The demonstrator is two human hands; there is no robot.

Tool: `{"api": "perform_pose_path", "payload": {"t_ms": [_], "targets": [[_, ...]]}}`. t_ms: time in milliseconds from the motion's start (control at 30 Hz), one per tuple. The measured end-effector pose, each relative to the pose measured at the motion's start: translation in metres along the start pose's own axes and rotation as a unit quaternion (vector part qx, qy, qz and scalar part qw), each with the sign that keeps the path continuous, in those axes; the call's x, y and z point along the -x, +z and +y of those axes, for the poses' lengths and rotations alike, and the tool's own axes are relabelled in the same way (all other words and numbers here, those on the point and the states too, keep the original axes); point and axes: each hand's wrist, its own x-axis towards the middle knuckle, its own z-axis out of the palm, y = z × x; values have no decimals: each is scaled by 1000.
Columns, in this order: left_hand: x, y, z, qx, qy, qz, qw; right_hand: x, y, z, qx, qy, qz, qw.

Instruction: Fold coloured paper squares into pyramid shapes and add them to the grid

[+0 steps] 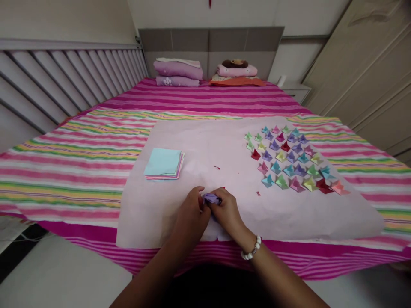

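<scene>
A small folded piece of purple origami paper (212, 198) is pinched between both hands above the pale sheet (199, 141). My left hand (192, 211) grips its left side, with fingers closed. On the right side, my right hand (227, 207) holds it between thumb and fingers; a white bead bracelet (251, 249) circles that wrist. The fingers hide part of the paper, so its exact shape cannot be made out. Beyond my left hand lies a stack of square coloured paper (163, 162), light blue on top.
Rows of folded paper boats (290, 156) in many colours cover the sheet's right side. Small red scraps (217, 167) lie mid-sheet. The sheet rests on a bed with a striped cover (80, 158). Folded bedding (178, 72) sits by the headboard (210, 40); a railing (73, 81) runs along the left.
</scene>
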Motion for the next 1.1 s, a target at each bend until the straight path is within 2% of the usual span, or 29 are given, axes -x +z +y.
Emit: {"api": "perform_pose_path", "payload": {"t_ms": [167, 267, 367, 467, 533, 600, 667, 733, 867, 1100], "targets": [[0, -2, 6, -77, -17, -20, 997, 0, 3, 5, -9, 26, 13, 1000], [0, -1, 8, -102, -16, -18, 994, 1, 5, 8, -19, 9, 39, 999], [1, 1, 10, -88, 1, -8, 996, -1, 6, 12, -60, -7, 54, 997], [2, -1, 18, -1, 15, -6, 1000, -5, 3, 11, -118, 1, 62, 991], [2, -6, 23, 92, 17, -16, 995, -9, -1, 8, -199, 48, 55, 977], [-1, -14, 25, 156, 26, -13, 987, -12, -7, 3, -294, 122, 46, 947], [-6, -22, 22, 156, 72, 8, 985, -14, -12, -3, -363, 178, 39, 914], [-11, -25, 16, 137, 117, -15, 983, -14, -15, -8, -401, 198, 35, 894], [-15, -24, 5, 150, 141, -75, 976, -9, -16, -11, -434, 198, 9, 879], [-12, -30, 6, 125, 165, -72, 976, -3, -15, -18, -433, 215, -37, 874]]}}
